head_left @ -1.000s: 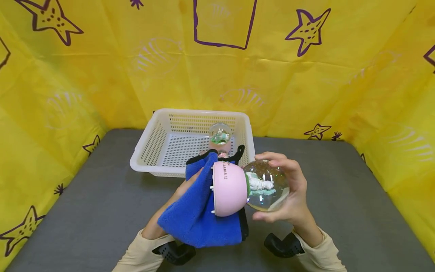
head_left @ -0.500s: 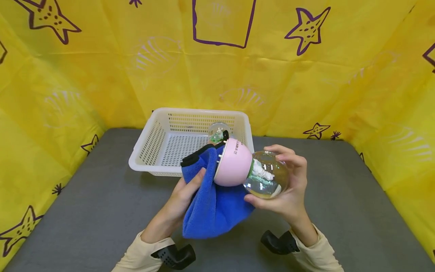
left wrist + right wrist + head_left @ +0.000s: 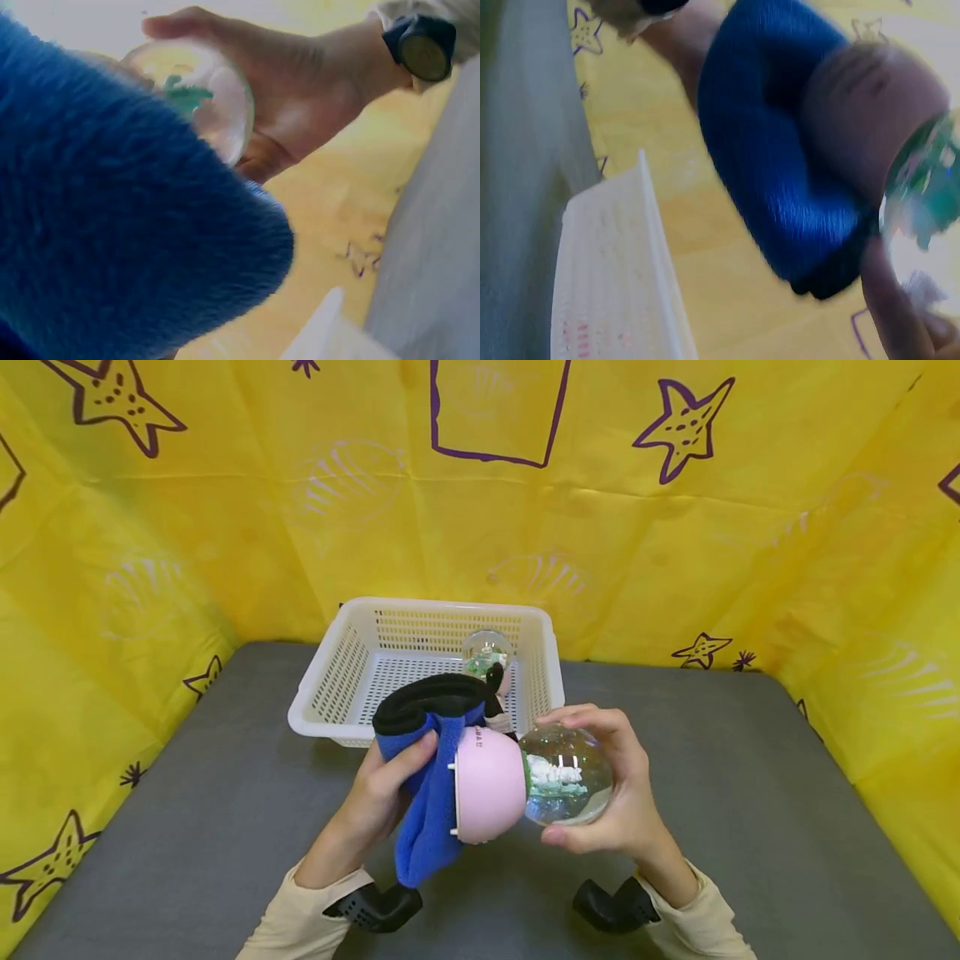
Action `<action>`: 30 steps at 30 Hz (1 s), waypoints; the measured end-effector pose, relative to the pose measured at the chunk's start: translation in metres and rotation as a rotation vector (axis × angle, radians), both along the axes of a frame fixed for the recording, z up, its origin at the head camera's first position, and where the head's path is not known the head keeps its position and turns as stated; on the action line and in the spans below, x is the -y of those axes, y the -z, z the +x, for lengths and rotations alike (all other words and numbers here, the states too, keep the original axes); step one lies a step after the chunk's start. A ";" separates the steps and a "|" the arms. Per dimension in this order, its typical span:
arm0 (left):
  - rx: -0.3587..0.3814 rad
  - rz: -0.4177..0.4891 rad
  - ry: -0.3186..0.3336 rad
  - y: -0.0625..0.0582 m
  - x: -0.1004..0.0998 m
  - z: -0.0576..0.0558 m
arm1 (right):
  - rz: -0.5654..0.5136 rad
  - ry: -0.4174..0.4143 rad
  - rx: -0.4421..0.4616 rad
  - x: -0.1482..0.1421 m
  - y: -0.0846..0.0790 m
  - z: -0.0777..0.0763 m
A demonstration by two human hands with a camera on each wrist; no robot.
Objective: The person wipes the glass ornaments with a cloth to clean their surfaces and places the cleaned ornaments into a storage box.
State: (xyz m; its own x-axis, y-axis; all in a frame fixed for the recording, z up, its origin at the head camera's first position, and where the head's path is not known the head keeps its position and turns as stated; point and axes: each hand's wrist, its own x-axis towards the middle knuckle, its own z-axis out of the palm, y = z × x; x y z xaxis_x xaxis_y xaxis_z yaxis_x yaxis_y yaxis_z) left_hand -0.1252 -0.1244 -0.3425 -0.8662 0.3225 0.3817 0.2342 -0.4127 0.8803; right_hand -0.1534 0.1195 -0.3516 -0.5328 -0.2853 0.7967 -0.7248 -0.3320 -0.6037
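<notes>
A snow globe (image 3: 491, 787) with a pink base and a white llama figure inside lies sideways in the air. Around its clear ball curl the fingers and thumb of my right hand (image 3: 626, 793), the base pointing left. My left hand (image 3: 382, 789) grips a blue cloth (image 3: 431, 827) with black edging, bunched beside the underside of the base, where small white feet show. In the left wrist view the cloth (image 3: 142, 217) covers much of the picture, with the ball (image 3: 225, 105) behind it. The right wrist view has the cloth (image 3: 765, 142) against the pink base (image 3: 870, 112).
A white plastic basket (image 3: 315, 714) stands behind the hands on the grey table (image 3: 750, 777). Inside its right end is another snow globe (image 3: 487, 652), partly hidden by the cloth. Yellow printed sheeting (image 3: 600, 543) hangs around the table's back and sides.
The snow globe rose and tilted, then came back down level and shifted left. The cloth has been bunched up higher in my left hand, with less hanging below.
</notes>
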 end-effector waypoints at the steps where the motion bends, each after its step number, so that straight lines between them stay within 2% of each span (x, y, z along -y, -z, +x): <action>1: -0.059 -0.039 -0.022 -0.001 0.001 0.000 | 0.002 -0.009 -0.010 -0.001 0.001 -0.001; 5: -0.321 -0.200 -0.142 -0.006 0.003 -0.002 | 0.016 -0.046 -0.005 -0.007 0.002 -0.006; 8: -0.442 -0.268 -0.195 -0.009 0.007 -0.001 | 0.059 -0.021 0.040 -0.011 0.002 -0.006; 11: -0.505 -0.291 -0.205 -0.011 0.011 -0.001 | 0.116 0.040 0.138 -0.015 0.000 -0.005; 14: -0.585 -0.326 -0.208 -0.013 0.010 0.000 | 0.171 0.131 0.275 -0.017 -0.003 -0.002; 17: -0.649 -0.421 -0.228 -0.014 0.007 0.000 | 0.186 0.211 0.388 -0.017 -0.005 0.001; 22: -0.714 -0.554 -0.276 -0.015 0.001 0.003 | 0.100 0.245 0.492 -0.012 -0.008 0.003; 25: -0.800 -0.591 -0.309 -0.017 -0.002 0.005 | 0.035 0.247 0.564 -0.009 -0.010 0.004; 28: -0.881 -0.666 -0.364 -0.017 -0.008 0.007 | -0.032 0.237 0.632 -0.008 -0.012 0.005; 30: -0.891 -0.713 -0.395 -0.015 -0.013 0.009 | -0.060 0.236 0.662 -0.007 -0.013 0.006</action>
